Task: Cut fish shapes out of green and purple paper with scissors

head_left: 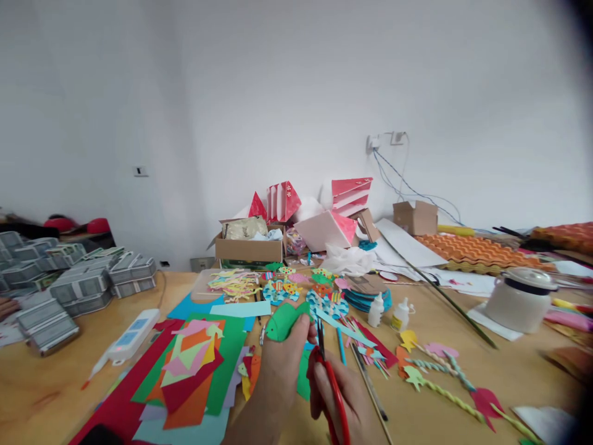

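A green paper fish with a small drawn eye is pinched in my left hand, thumb on top, above the middle of the table. Close by on the right, my right hand is wrapped round red-handled scissors, whose dark blades point up and away beside the left thumb. The blades look close together. Another green paper piece lies beneath, between the hands. Small coloured paper fish lie just left of my left wrist.
Layered coloured paper covers the left front. Farther back are a tray of paper strips, blue-and-white decorations and a cardboard box. Glue bottles, braided fish strings and a white pot stand or lie right.
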Demonstrator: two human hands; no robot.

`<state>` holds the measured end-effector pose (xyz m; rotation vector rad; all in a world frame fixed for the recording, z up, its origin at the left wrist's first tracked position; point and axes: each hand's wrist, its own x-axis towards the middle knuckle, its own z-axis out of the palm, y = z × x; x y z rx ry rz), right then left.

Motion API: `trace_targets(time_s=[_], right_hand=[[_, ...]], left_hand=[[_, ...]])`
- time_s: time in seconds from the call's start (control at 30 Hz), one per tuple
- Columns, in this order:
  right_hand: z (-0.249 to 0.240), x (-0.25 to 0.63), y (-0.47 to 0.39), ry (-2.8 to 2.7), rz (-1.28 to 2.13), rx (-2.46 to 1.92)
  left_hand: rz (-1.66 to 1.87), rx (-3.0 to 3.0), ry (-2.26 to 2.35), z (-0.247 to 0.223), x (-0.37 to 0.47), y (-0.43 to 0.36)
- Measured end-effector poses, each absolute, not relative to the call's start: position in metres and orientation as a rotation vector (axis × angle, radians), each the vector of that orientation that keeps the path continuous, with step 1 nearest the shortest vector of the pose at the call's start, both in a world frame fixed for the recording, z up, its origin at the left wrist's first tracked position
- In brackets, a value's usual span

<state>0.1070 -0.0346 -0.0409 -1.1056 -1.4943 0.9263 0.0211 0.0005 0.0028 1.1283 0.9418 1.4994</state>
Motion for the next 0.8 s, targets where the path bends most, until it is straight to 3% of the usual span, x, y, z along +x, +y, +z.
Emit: trace_targets(time_s=[0.3, 0.8], right_hand=[[-0.044, 0.104, -0.035, -1.44, 1.093, -1.013], [-0.044, 0.107, -0.042, -1.473, 1.034, -1.112]], left_hand=[[1.636, 1.184, 1.08, 0.006, 0.03, -0.008], [1.535, 1.211, 1.071, 0.0, 0.029, -0.007]])
